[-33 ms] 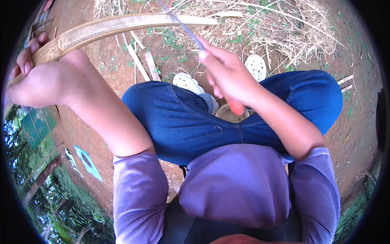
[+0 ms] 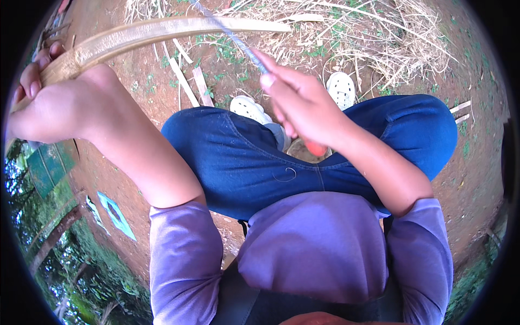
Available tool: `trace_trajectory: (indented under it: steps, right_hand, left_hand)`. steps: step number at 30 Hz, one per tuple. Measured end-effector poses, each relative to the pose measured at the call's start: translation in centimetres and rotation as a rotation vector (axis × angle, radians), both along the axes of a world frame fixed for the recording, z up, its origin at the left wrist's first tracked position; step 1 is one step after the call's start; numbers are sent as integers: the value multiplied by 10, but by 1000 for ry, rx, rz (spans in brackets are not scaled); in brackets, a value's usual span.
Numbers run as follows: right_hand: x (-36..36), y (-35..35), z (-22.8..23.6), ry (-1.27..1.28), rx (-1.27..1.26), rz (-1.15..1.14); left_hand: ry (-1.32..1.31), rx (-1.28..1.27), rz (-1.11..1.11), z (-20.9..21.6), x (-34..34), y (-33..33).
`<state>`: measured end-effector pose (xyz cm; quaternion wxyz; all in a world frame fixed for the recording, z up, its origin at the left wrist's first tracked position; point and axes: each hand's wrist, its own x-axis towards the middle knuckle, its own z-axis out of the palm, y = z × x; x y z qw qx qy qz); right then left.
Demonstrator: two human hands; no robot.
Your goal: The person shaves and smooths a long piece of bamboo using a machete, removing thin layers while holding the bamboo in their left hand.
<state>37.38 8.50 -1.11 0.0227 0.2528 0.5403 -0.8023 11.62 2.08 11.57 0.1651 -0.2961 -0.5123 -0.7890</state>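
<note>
A long split strip of bamboo [image 2: 157, 31], pale on its upper face with a node near its left end, curves across the top of the view. My left hand [image 2: 57, 103] is closed around that left end, with the fingers wrapped over it from the far side. My right hand [image 2: 306, 103] grips a knife [image 2: 238, 43] with a long, narrow grey blade and an orange-red handle end showing below the palm. The blade crosses the strip at a slant, and its tip runs toward the top edge. Whether the edge bites into the bamboo cannot be made out.
A heap of thin shavings [image 2: 379, 43] lies on the reddish soil ahead. Flat bamboo offcuts [image 2: 184, 81] rest left of my white clogs [image 2: 250, 108]. Between my blue-trousered knees sits a round, pale seat-like object [image 2: 306, 151], partly hidden. A light-blue sheet [image 2: 116, 214] lies at left.
My right hand has shifted slightly left and forward, and the knife blade has slid leftward across the bamboo strip. My left hand stays nearly in place on the strip.
</note>
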Motion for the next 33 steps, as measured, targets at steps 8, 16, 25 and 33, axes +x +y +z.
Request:
trace_trajectory:
  steps: [8, 16, 25, 33]
  right_hand:
    - [-6, -3, 3, 13, 24, 8]
    - [-6, -4, -9, -25, 22, -8]
    - [-11, -2, -17, 12, 115, -26]
    - [-11, 2, -25, -16, 203, 12]
  left_hand:
    - [-4, 39, -19, -2, -10, -2]
    - [23, 12, -5, -1, -4, 0]
    - [-15, 73, 36, -2, -4, 4]
    - [-21, 84, 14, -1, -11, -2]
